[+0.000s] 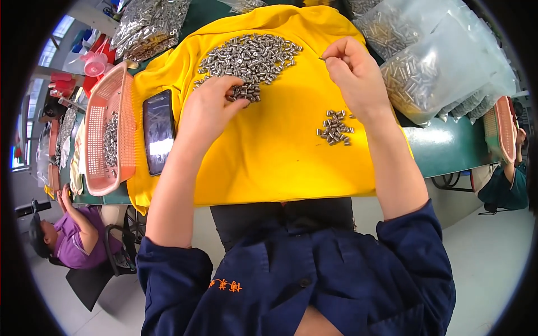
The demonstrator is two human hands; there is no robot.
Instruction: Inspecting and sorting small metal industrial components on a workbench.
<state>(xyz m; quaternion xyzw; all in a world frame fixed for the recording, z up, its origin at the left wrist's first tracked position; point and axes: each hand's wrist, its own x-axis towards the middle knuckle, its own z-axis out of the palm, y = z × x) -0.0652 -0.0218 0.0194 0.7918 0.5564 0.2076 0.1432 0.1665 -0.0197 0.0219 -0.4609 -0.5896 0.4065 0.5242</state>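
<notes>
Over on the green table (448, 148), a yellow cloth (274, 162) carries 1 large heap of metal pieces (246, 56), 1 smaller heap (335, 130) and 1 dark flat device (159, 120); clear bags (414, 84) lie alongside.

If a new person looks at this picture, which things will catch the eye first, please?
Probably first the bright yellow cloth, spread across the middle of the picture. On its far part lies a big pile of small metal pieces, with the left hand at its near edge. Farther right lies a smaller pile, nearer the person than the right hand.
</notes>
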